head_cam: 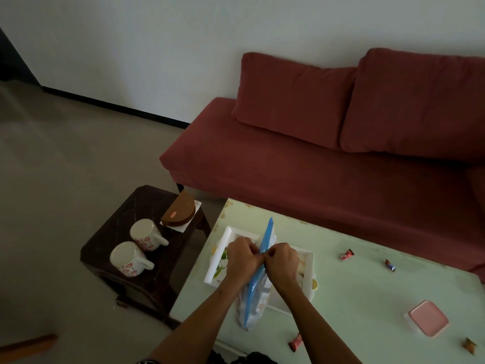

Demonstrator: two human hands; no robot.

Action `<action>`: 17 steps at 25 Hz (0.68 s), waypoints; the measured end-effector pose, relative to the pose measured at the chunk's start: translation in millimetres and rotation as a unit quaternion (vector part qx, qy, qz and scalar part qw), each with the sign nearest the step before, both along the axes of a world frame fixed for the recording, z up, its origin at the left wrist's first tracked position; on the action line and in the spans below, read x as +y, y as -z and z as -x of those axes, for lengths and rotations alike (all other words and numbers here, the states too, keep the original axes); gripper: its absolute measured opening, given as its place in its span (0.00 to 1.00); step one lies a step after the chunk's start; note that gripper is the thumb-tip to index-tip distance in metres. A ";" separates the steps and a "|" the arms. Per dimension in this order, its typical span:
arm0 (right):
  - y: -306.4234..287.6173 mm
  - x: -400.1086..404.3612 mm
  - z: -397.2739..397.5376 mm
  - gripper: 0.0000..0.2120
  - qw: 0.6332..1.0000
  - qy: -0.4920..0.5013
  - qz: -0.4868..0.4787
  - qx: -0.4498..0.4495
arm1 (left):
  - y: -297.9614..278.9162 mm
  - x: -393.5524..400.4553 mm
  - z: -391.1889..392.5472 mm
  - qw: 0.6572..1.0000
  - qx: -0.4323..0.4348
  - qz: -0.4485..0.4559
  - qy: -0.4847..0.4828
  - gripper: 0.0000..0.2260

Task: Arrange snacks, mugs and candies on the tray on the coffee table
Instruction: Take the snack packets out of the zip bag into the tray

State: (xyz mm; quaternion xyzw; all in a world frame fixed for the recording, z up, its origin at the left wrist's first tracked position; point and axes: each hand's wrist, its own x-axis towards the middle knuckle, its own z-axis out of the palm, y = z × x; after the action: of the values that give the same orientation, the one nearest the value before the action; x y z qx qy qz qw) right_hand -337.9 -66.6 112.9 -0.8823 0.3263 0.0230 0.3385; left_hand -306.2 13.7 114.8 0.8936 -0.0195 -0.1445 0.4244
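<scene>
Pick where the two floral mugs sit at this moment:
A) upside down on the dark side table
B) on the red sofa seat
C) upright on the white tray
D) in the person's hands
A: both floral mugs rest mouth-down on the dark side table, left of the coffee table, while both hands pinch a blue-edged snack bag over the white tray.

The pale green coffee table [367, 271] carries a white tray [228, 232], scattered wrapped candies [347, 254] and a pink-lidded box [428, 321]; the dark stool [110, 232] at left bears two upturned mugs [147, 234].

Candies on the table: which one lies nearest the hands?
The red-wrapped candy at the table's near edge, beside the right forearm; the others lie farther right.
</scene>
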 end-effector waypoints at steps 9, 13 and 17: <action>8.8 -10.6 9.3 0.10 0.996 -0.014 0.074 0.049 | 0.3 -10.2 9.1 0.989 -0.078 -0.104 0.071 0.12; 11.5 -25.8 10.5 0.13 0.992 0.003 0.104 0.078 | 3.9 0.7 2.2 0.978 -0.105 -0.137 0.113 0.13; 16.0 -34.1 13.2 0.07 0.988 -0.038 0.130 0.073 | 3.8 1.5 -0.5 0.973 -0.137 -0.131 0.132 0.09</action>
State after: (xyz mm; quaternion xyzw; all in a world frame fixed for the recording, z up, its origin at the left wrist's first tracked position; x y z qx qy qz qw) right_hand -351.1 -100.7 96.9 -0.9264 0.3170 0.0577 0.1949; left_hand -305.7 15.2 111.0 0.9423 -0.1765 -0.0771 0.2739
